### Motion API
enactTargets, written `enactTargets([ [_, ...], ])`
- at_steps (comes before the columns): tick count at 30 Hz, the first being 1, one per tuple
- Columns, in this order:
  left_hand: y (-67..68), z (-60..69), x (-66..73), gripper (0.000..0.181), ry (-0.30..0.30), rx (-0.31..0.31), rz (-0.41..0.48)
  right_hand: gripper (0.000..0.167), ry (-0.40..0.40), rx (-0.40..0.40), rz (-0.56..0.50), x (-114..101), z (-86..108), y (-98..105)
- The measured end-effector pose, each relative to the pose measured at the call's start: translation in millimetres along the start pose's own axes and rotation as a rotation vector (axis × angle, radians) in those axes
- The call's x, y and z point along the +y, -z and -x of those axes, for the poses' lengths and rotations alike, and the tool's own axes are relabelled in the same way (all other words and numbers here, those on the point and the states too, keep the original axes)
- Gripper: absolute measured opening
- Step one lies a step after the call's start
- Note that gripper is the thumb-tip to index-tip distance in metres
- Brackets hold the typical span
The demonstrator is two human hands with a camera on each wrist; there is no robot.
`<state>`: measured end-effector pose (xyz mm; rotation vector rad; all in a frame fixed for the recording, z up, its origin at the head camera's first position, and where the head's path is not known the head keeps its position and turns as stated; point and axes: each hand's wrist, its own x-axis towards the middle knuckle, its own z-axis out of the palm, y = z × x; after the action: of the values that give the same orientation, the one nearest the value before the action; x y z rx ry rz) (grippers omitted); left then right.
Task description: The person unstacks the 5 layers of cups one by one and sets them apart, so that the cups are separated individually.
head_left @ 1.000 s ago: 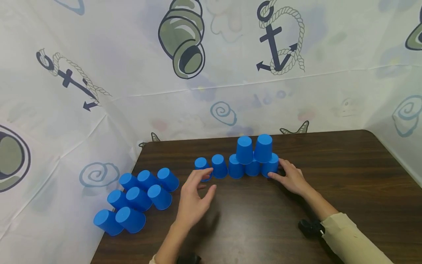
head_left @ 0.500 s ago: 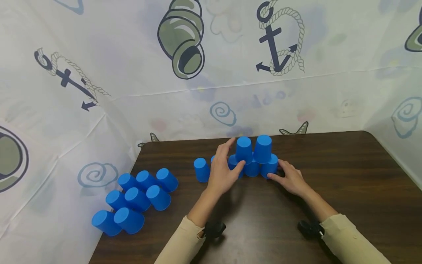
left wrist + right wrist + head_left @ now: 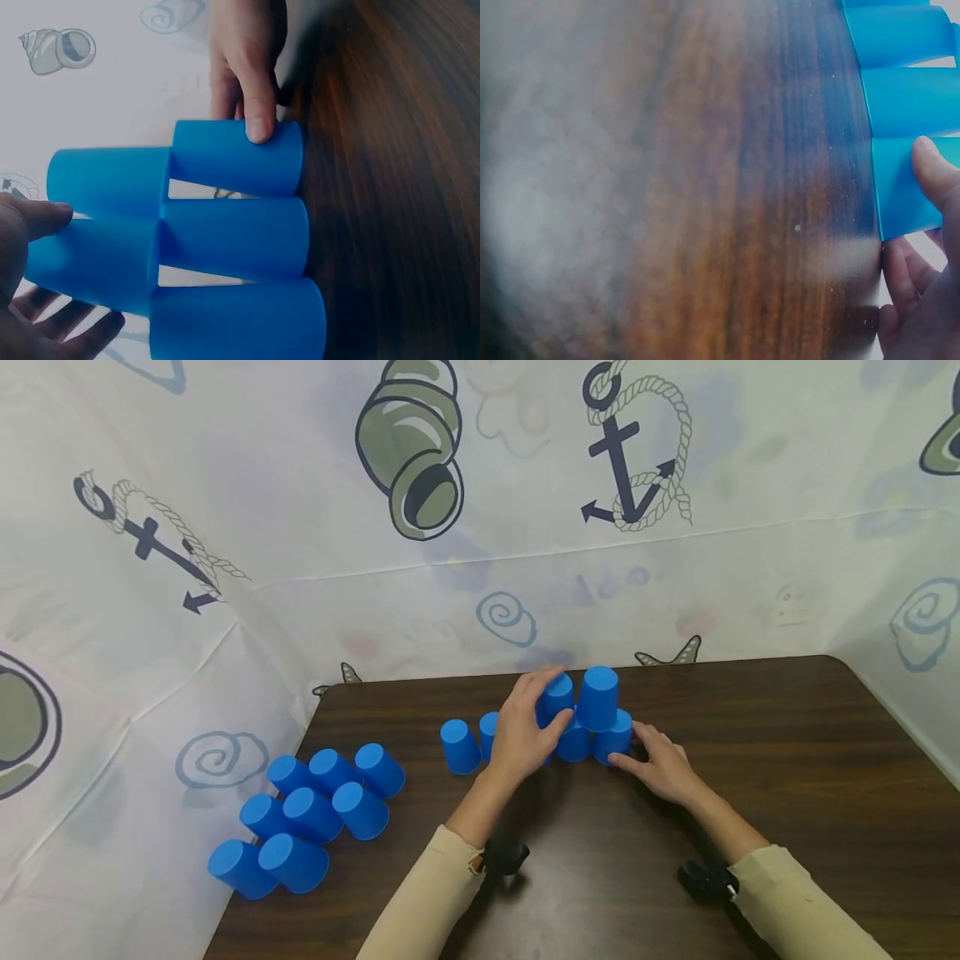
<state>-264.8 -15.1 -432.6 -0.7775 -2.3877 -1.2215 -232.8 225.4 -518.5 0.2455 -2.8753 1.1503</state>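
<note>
Left hand (image 3: 519, 733): scooted right since a second ago, fingers curled round the upper-left cup (image 3: 557, 700), top tier
Right hand (image 3: 663, 766): still pinching the bottom-right cup (image 3: 615, 737)
Worktop (image 3: 772, 735): dark woodgrain
Backdrop (image 3: 750, 577): white nautical-print sheeting

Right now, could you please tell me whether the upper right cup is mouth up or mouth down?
Mouth down: the cup shows its closed, narrower end on top, wide end on the lower cups.
</note>
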Motion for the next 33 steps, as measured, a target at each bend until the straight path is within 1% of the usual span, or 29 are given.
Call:
enactTargets([
  [6,-0.9,0.5,-4.8,0.056,0.012,-0.006,0.002,0.069,0.006,-0.007,0.006,0,-0.4,1],
  [10,-0.3,1.9,-6.4,0.056,-0.007,0.002,0.02,0.068,0.009,-0.005,0.003,0,-0.7,1],
  [14,6.4,9.5,-6.1,0.054,-0.032,0.009,0.04,0.068,0.01,-0.003,-0.002,1,-0.7,0],
  [17,17.4,19.3,-4.1,0.052,-0.035,0.028,0.054,0.068,0.019,0.0,-0.006,2,-0.4,-1],
  [20,32.8,32.9,-2.7,0.05,-0.023,0.051,0.064,0.067,0.032,0.001,-0.008,2,-0.1,0],
  [24,55.8,57.0,0.4,0.046,0.037,0.047,0.036,0.067,0.033,-0.002,-0.006,1,0.4,2],
  [27,72.3,78.4,3.7,0.045,0.086,0.03,0.004,0.067,0.031,0.0,-0.008,0,0.9,2],
  [29,83.1,93.5,4.5,0.046,0.108,0.025,-0.013,0.066,0.034,0.002,-0.009,-1,0.9,2],
  [31,94.1,109.3,4.9,0.048,0.136,0.027,-0.024,0.066,0.036,0.003,-0.011,-1,1.1,2],
  [33,105.4,125.1,3.8,0.049,0.18,0.035,-0.04,0.066,0.039,0.002,-0.01,-1,1.0,2],
])
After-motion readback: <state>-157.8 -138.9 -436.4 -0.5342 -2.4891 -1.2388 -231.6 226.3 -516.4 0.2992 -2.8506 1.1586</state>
